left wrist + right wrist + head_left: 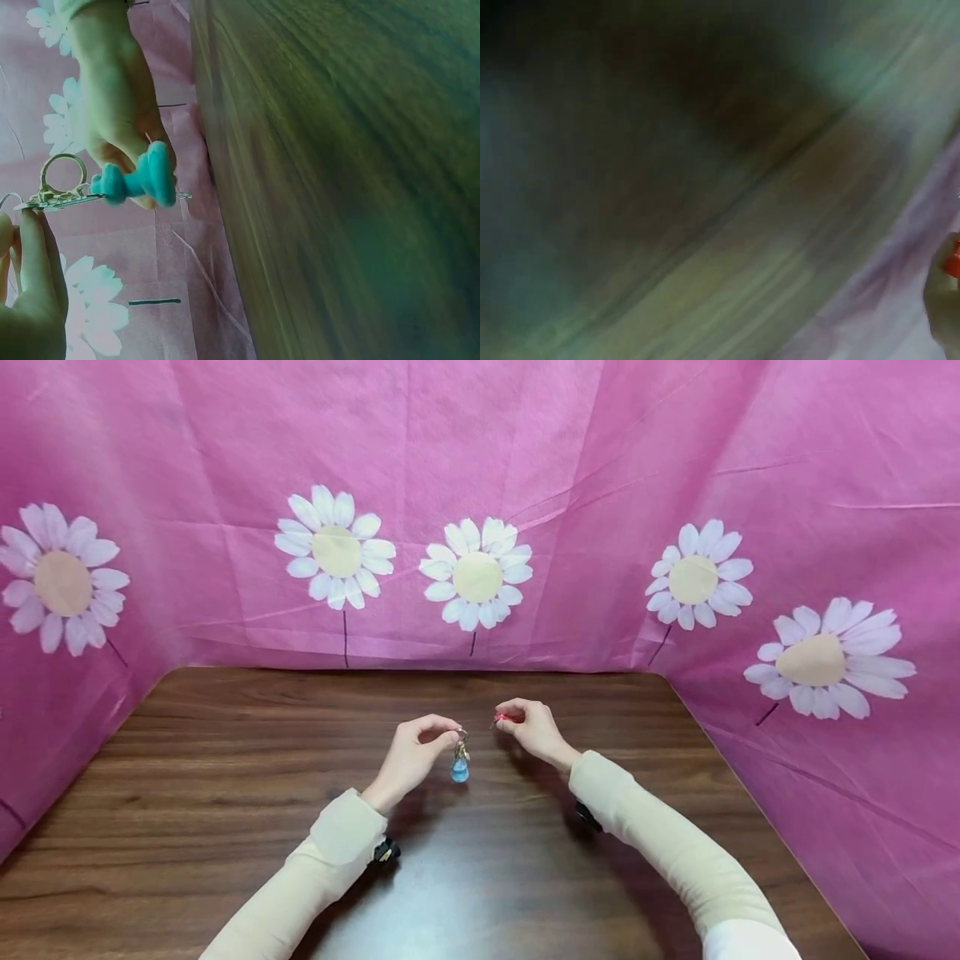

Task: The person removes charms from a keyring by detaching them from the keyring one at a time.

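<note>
My left hand (408, 758) pinches a keychain by the metal ring at its top. A blue charm (460, 769), wide at the base and narrow above, hangs from it over the table; in the left wrist view this charm (139, 178) looks teal, beside a gold ring (64, 174) and a flat metal chain. Between the thumb and fingers of my right hand (537, 728) is a small red object (506, 718), mostly covered by the fingers; its kind I cannot tell. At the right wrist view's edge, only part of the red object (952, 261) shows.
Below both hands lies a brown wood-grain table (225, 810). A pink cloth (570, 443) printed with large white daisies hangs behind it and along both sides. A dark band or device (386, 850) sits under the left cuff, and another (588, 816) under the right.
</note>
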`<state>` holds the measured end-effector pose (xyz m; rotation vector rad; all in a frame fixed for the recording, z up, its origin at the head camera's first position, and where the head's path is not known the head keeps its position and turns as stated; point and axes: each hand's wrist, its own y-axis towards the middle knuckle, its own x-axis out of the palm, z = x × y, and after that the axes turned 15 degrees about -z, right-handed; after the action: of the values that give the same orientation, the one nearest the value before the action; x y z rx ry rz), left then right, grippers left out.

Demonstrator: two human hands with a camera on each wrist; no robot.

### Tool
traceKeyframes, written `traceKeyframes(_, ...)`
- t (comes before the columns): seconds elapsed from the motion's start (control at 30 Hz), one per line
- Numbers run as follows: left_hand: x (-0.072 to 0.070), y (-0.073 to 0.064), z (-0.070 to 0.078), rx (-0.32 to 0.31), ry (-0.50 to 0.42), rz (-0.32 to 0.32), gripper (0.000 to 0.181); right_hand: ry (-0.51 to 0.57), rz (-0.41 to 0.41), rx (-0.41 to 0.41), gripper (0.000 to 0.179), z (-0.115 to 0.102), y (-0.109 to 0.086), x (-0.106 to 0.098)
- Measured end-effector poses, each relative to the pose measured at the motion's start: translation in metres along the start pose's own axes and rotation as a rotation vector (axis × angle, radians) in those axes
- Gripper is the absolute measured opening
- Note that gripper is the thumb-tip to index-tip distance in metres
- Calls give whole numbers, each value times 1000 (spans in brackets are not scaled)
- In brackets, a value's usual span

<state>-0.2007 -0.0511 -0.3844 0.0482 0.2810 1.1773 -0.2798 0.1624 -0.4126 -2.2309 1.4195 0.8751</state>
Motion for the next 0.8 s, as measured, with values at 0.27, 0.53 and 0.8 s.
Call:
traceKeyframes(0.27,-1,3,-3,-28,17,-3,14,-4,-40,19,24,17,23,8)
traceKeyframes(0.53,-1,-8,24,-36,37,-13,14,-86,-108,82,20,26,22,11)
traceKeyframes(0.8,-6,-3,8,-25,44,-13,14,-106,-146,82,25,26,26,9)
